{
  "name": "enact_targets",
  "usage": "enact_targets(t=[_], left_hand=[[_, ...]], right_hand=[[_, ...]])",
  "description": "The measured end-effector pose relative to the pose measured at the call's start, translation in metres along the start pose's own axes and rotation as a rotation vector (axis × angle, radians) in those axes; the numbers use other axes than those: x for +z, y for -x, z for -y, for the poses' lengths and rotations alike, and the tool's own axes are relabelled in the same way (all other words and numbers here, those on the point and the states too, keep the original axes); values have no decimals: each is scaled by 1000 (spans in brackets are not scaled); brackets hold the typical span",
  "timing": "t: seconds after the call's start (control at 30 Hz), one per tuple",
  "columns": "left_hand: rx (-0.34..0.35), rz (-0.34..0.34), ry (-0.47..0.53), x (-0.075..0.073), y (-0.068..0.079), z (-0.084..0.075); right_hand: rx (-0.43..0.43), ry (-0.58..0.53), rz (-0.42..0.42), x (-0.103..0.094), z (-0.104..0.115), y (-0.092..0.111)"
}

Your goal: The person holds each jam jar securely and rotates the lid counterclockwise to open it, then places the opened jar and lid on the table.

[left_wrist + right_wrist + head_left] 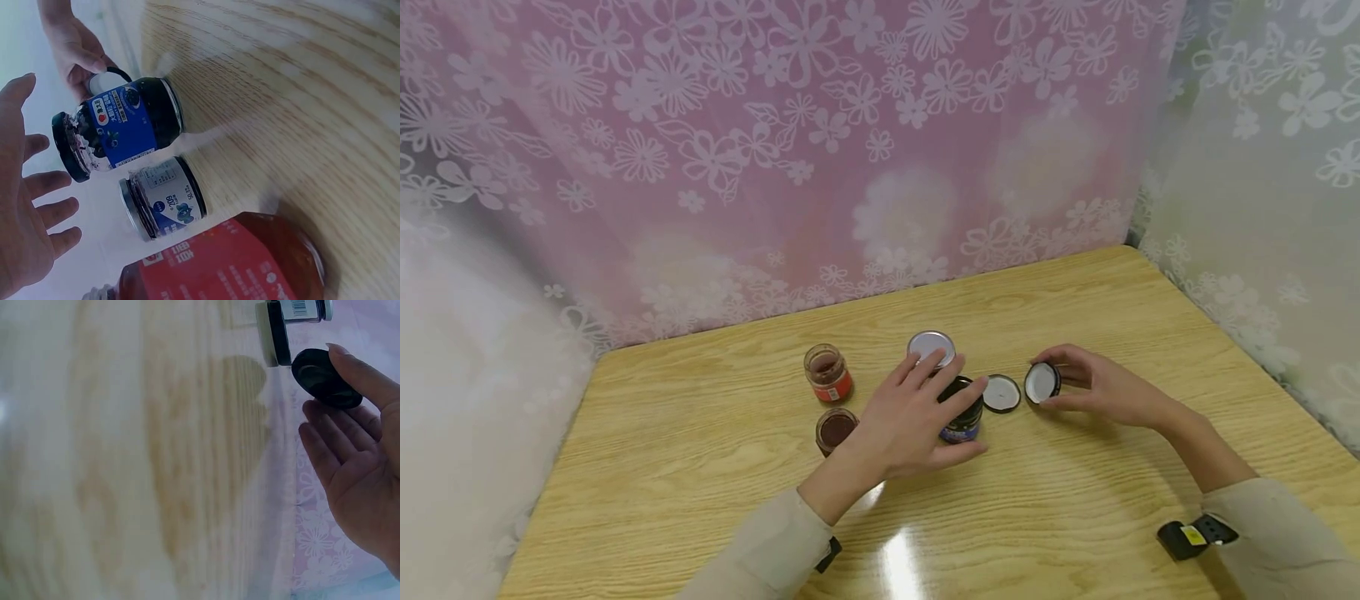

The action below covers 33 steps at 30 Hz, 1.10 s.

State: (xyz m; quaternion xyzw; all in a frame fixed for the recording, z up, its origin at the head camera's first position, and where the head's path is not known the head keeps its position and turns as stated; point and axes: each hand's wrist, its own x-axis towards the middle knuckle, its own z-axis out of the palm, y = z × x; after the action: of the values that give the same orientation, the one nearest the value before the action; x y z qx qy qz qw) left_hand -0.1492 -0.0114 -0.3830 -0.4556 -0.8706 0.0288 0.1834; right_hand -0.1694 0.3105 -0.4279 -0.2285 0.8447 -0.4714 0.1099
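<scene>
My left hand (917, 417) spreads over a dark jam jar (961, 429) with a blue label, its fingers apart and fairly straight. In the left wrist view, a black lid (67, 147) tops that blue-labelled jar, and a gap shows between it and the fingers. To the right, my right hand (1093, 387) pinches a loose black lid (1042, 382) by its rim, white inside toward the head camera. The right wrist view shows the held lid's black outer face (325, 378) between thumb and fingers. Another lid (1002, 393) lies white side up between jar and right hand.
Behind the left fingers stands a smaller jar with a silver lid (931, 343). On the left are an uncovered red-labelled jar (830, 383) and another uncovered jar (837, 429), partly behind the left wrist. A flowered curtain (850, 167) hangs along the table's (700, 433) far edge.
</scene>
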Motion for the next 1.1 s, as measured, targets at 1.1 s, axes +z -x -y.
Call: enact_targets(t=[1.1], left_hand=[[46,39,-22,8,-17,-11]], right_hand=[[-3,323,20,5,1,-3]])
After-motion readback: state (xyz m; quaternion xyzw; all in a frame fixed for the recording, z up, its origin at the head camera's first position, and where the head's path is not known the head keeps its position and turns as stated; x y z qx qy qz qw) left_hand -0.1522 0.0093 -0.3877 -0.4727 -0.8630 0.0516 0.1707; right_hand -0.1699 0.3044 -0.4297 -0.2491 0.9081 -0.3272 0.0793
